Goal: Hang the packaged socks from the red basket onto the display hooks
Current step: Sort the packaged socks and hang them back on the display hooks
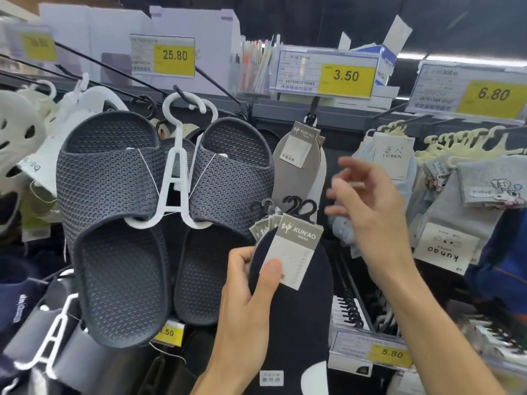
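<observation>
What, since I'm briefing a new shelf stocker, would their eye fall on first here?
Probably the big pair of dark slippers on a white hanger, filling the left centre. Next, the fan of KUN'AO sock packs gripped in the left hand at bottom centre, with the blurred right hand raised beside them. Yellow price tags line the top.

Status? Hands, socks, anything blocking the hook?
Left hand grips fanned sock packs. Right hand open, blurred, beside the hung grey socks. Slippers hang beside that hook, not across it.
</observation>
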Motion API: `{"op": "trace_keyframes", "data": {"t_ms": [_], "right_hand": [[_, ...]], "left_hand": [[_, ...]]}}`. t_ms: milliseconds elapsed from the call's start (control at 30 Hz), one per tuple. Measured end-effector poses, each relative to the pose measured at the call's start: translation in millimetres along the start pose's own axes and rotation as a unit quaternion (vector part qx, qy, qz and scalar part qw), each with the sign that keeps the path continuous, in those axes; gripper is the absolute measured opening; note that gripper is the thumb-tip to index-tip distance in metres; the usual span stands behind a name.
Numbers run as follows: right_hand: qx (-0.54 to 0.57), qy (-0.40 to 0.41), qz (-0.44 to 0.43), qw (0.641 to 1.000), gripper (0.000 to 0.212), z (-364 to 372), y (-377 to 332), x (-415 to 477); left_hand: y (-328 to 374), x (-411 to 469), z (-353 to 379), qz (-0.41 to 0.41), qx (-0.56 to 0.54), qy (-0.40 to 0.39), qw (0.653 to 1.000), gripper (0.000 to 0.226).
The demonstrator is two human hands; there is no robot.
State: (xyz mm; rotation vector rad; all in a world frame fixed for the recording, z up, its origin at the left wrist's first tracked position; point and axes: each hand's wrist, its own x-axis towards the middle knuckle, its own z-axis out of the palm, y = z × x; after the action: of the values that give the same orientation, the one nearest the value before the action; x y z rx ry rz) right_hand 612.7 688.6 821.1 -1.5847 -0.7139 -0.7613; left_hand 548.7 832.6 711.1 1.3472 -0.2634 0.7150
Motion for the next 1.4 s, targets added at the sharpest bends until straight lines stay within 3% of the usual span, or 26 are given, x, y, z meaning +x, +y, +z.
{"op": "trace_keyframes", "data": {"t_ms": [67, 200, 333, 600, 900, 1233, 1400], "right_hand": [[0.012, -0.028, 0.021, 0.999, 0.019, -7, -9, -33], [-0.062, -0.077, 0.057, 0.993, 0.044, -8, -9, -70], [-0.055, -0.061, 0.086, 0.993, 0.035, -18, 3, -68], [0.082, -0.074, 0.162, 0.981, 0.029, -30, 12, -61], [0.094, -0.094, 0.141, 0.981, 0.033, -27, 13, -61], [0.090, -0.195, 0.079, 0.974, 0.043, -23, 5, -46], [0.134, -0.105, 0.088, 0.981, 0.036, -25, 6, -15]], "left_hand": [[-1, 2, 1, -0.002, -0.007, 0.001, 1.000, 0.027], [-2, 3, 5, -0.019, -0.033, -0.005, 0.999, 0.033], [-4, 10, 10, -0.072, -0.078, -0.038, 0.994, 0.028], [-6, 8, 6, -0.082, -0.115, -0.060, 0.988, 0.030], [0, 13, 2, -0.062, -0.131, -0.017, 0.989, 0.034], [2, 14, -5, -0.040, -0.098, 0.014, 0.994, 0.034], [1, 13, -11, -0.045, -0.075, 0.041, 0.995, 0.032]]}}
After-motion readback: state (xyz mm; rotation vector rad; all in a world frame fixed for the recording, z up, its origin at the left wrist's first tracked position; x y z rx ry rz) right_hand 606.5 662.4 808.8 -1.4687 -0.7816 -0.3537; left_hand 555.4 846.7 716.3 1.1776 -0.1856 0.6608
